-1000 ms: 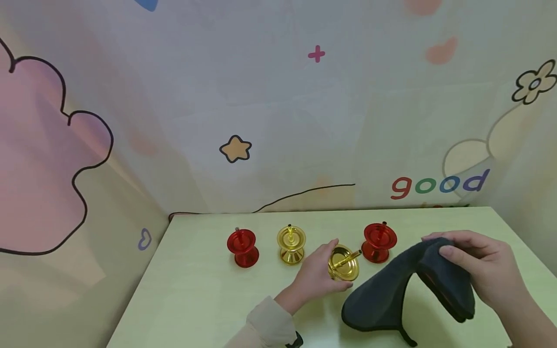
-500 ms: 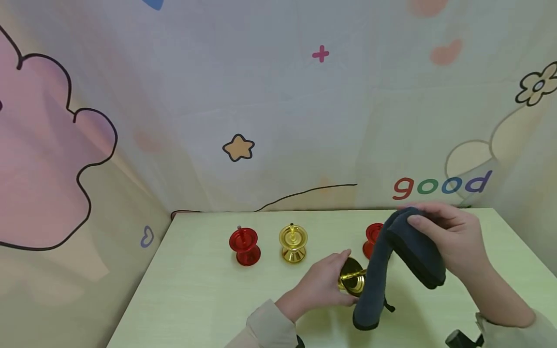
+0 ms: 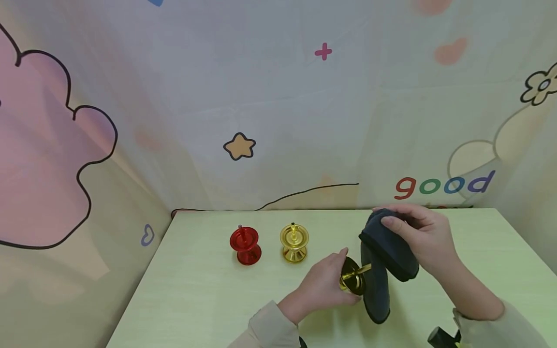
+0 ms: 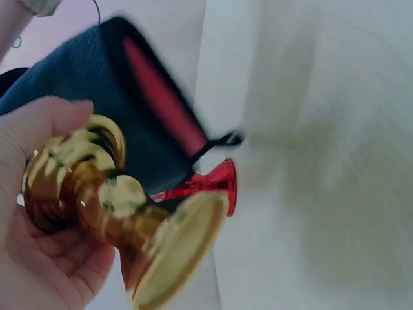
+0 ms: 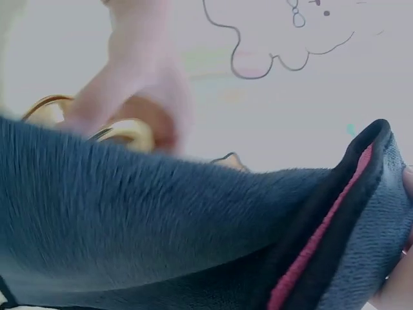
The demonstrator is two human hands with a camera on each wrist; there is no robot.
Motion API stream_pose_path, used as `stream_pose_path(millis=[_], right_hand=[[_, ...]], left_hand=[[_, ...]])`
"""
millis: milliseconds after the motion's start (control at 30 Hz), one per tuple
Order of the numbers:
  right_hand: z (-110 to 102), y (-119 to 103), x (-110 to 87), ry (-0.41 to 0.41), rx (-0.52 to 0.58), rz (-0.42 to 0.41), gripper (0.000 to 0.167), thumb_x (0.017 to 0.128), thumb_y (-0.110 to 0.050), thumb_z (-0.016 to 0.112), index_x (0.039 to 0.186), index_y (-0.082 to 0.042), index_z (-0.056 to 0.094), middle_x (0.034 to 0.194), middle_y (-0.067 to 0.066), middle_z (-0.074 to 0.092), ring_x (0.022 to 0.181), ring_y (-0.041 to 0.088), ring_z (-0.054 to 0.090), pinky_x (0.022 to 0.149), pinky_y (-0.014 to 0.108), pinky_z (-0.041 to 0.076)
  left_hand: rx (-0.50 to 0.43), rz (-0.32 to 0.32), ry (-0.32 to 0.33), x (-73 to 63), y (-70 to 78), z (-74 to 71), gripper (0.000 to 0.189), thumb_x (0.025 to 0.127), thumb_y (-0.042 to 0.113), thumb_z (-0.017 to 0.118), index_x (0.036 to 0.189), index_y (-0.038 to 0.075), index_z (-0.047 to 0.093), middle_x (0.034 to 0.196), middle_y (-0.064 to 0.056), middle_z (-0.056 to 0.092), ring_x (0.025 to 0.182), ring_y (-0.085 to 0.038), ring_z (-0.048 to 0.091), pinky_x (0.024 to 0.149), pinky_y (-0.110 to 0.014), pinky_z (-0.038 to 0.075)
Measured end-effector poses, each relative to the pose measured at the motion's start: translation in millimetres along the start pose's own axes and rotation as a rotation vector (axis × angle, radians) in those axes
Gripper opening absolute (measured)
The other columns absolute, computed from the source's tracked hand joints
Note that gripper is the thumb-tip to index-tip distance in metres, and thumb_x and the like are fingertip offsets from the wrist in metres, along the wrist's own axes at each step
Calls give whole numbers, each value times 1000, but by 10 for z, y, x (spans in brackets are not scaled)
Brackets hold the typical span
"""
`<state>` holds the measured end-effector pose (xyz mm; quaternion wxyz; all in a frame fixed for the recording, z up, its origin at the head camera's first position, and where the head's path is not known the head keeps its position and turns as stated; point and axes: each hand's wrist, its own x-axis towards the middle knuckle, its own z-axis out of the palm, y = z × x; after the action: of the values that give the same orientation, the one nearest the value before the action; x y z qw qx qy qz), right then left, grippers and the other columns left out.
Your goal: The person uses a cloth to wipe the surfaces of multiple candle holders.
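Note:
My left hand (image 3: pixel 319 287) holds a shiny gold candle holder (image 3: pixel 353 280) above the table, tilted so that its spike points right. The left wrist view shows its round foot and narrow waist, with the thumb and fingers around its cup. A dark blue fuzzy cloth (image 3: pixel 393 249) with black edging hangs folded from my right hand (image 3: pixel 428 237), pinched at the top. Its pink inner side and a small loop show in the left wrist view. In the head view the spike overlaps the cloth; I cannot tell whether they touch.
On the pale table (image 3: pixel 196 299), a red candle holder (image 3: pixel 245 246) and another gold one (image 3: pixel 294 244) stand upright at the back left. Another red candle holder (image 4: pixel 219 187) shows behind the cloth in the left wrist view. A printed cloth backdrop (image 3: pixel 283 121) rises behind the table.
My right hand has brought the cloth leftward to the gold candle holder, covering the right red one in the head view. My left hand has shifted slightly right and tilted the holder further.

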<state>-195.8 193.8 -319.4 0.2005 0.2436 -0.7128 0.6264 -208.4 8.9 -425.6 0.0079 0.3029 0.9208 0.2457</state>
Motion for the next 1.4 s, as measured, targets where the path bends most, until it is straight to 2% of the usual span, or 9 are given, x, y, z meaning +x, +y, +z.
stream_pose_path(millis=[167,367,500,633,733,933,1167,1267,1400], right_hand=[[38,-92,28,-27,93,-58,26,76,16,56,95,1,65,92,-6,68,74,6,64,61,14,50],[118,-112,42,-59,142,-56,24,76,15,56,93,0,65,92,-4,68,77,8,64,63,15,51],[147,-26,13,-86,5,-4,20,78,10,57,94,0,64,92,-11,66,82,4,63,67,14,50],[157,81,-69,-117,-167,38,17,79,4,60,95,1,63,93,-19,64,83,1,61,67,14,50],[179,140,-116,-134,-179,71,16,80,1,60,96,1,63,93,-20,63,81,3,61,66,17,51],[203,170,-125,-144,-134,95,15,81,2,58,96,0,63,92,-18,64,80,3,61,66,17,51],[9,66,-98,-69,81,56,23,80,12,53,96,-1,64,92,-9,67,79,5,64,64,15,51],[-124,-47,-123,-25,153,21,28,78,18,51,96,1,64,91,-4,68,75,7,64,61,15,51],[-311,-217,-174,-8,191,19,29,76,23,48,95,6,62,91,2,68,74,11,64,58,16,50]], left_hand=[[-2,-97,25,17,-38,41,89,64,39,75,135,4,33,99,3,56,76,-3,47,70,-15,43],[-104,-50,12,25,-37,19,91,64,41,75,137,9,30,102,5,55,85,-3,51,78,-16,44],[-206,11,24,16,-30,4,86,64,40,75,135,17,31,105,5,56,93,-4,53,81,-17,45],[-250,-12,30,-9,-32,-36,88,65,40,75,137,17,30,112,4,55,99,-6,53,85,-20,44],[-262,-32,34,-22,-36,-64,91,65,40,74,138,13,28,115,3,54,103,-7,53,88,-22,44],[-243,40,39,-31,-48,-62,87,66,39,74,137,14,29,113,2,55,101,-6,53,86,-20,44],[-219,-102,-19,-75,-125,-79,95,65,43,73,140,15,23,118,3,52,104,-6,50,90,-23,42],[-227,-141,-3,-118,-182,-110,95,65,43,74,141,14,23,121,0,51,107,-10,50,90,-28,43],[-198,-138,44,-171,-253,-153,95,66,42,74,140,11,24,126,-6,50,112,-17,49,92,-33,42]])
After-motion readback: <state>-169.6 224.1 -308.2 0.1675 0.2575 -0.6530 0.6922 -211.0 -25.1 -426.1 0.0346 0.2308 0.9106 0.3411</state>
